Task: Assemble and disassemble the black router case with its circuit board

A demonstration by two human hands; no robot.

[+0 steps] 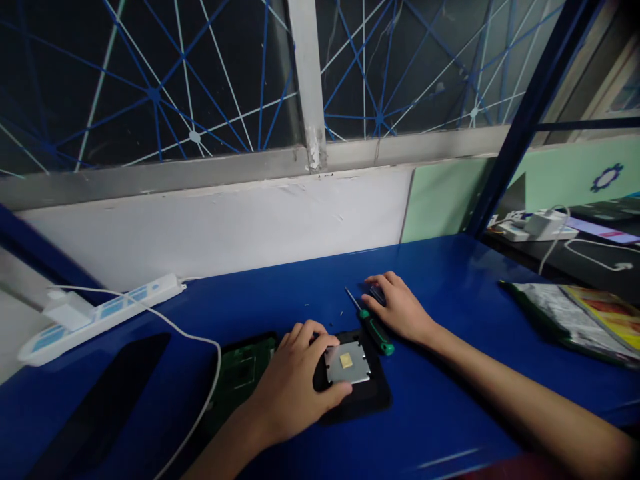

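Note:
My left hand (300,377) curves around the left side of a silver metal plate (357,370) with a small pale yellow square pad on it. Thumb and fingers rest at opposite edges of this plate, which lies over a flat black casing (377,397). Further right, my right hand (397,307) has its fingers closed around a small dark object (379,295), partly hidden and of unclear kind. Between the hands lies a screwdriver (376,331) with a green and black handle, its tip pointing away. A green circuit board (245,363) sits left of my left hand, partly covered by it.
A white power strip (107,313) with a plugged-in adapter stands at the left; its white cable (217,360) crosses the board. A dark flat panel (110,393) lies nearby. Tiny bits dot the blue table (440,413). A shiny packet (575,320) is at the right.

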